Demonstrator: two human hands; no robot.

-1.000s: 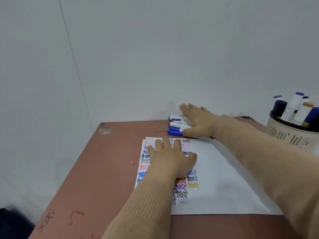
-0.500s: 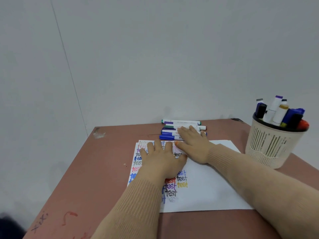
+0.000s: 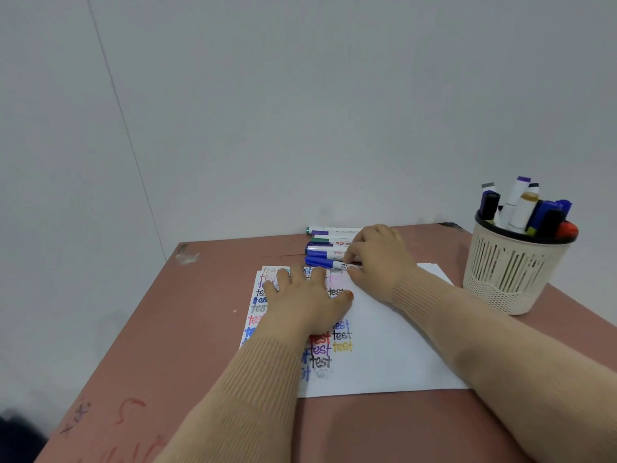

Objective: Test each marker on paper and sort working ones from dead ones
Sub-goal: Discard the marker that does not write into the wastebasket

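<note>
Right hand (image 3: pixel 377 259): fingers curled down, thumb and index pinching the white barrel of the blue-capped marker (image 3: pixel 322 261). Cap sticks out left of the grip. Marker lies flat at the far edge of the paper (image 3: pixel 394 355); can't tell if it's lifted off the table (image 3: pixel 187 329) at all.

Just beyond the grip, toward the wall: row of other markers (image 3: pixel 325 242), parallel, caps pointing left, right ends hidden under the knuckles.

Left hand (image 3: pixel 303 302): just near-left of the grip, flat on the paper, fingers straight and spread, holding nothing. It covers part of the coloured "test" scribbles.

Right of the grip, well apart: beige slotted cup (image 3: pixel 510 275), upright on the table, packed with standing markers (image 3: pixel 521 205).
</note>
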